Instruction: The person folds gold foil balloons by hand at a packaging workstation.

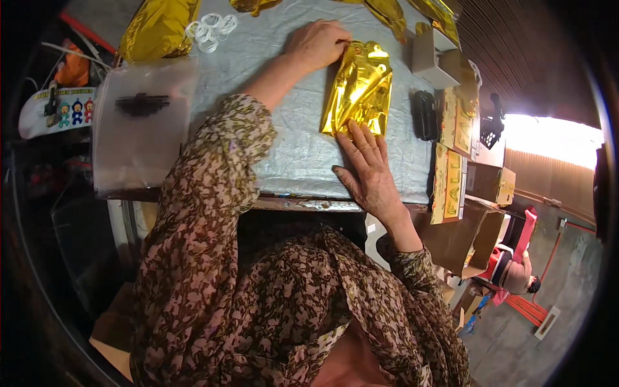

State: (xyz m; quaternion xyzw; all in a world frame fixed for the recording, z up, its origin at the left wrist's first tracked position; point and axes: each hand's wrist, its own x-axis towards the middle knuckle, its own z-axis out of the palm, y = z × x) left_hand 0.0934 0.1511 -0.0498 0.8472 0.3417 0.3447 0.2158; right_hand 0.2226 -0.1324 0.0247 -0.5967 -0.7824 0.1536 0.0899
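Gold foil (362, 87) — part-hidden by right hand (370, 169).

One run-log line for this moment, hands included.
left hand: at far-left corner of gold foil | right hand: fingers on foil's near end | white rings: on table

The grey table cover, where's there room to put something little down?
Biggest: between the left sleeve and the shiny gold piece, down to the near edge. Another: between the white rings and the left hand. A narrow strip: between gold piece and black object. Crowded: the far edge, with gold foil; the left side, with clear plastic; the right side, with boxes.
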